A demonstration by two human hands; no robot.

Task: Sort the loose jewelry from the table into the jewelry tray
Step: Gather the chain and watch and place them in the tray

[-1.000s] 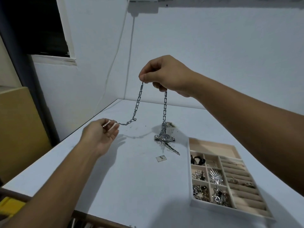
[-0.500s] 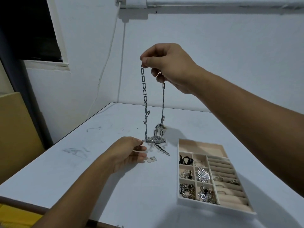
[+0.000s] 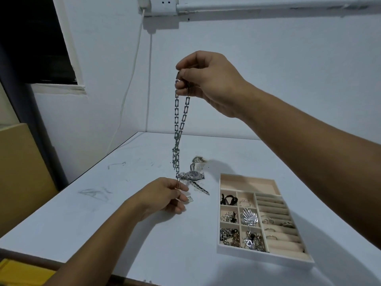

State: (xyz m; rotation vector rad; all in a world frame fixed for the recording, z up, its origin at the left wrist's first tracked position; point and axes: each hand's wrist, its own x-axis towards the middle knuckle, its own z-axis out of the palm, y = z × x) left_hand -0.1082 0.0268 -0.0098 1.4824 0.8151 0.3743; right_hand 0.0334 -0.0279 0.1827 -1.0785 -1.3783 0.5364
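A silver chain necklace (image 3: 177, 129) of rectangular links hangs doubled over the table. My right hand (image 3: 208, 81) pinches its upper part high in the air. My left hand (image 3: 165, 196) pinches the chain's lower end just above the table. Behind the chain a silver watch (image 3: 192, 175) lies on the table, with a dark feather-shaped piece (image 3: 199, 187) and another small silver piece (image 3: 198, 159) near it. The beige jewelry tray (image 3: 247, 181) sits at the right, its small compartments holding several pieces and its ring rolls holding rings.
A small square tag (image 3: 190, 199) lies by my left fingers. The white table (image 3: 103, 203) has scuff marks at the left. A white cable (image 3: 132, 75) hangs down the wall from a socket. A wooden panel (image 3: 20, 172) stands left of the table.
My left hand moved right and toward me with the chain's end, from the table's left to below the right hand. The chain went from a spread loop to hanging straight and doubled.
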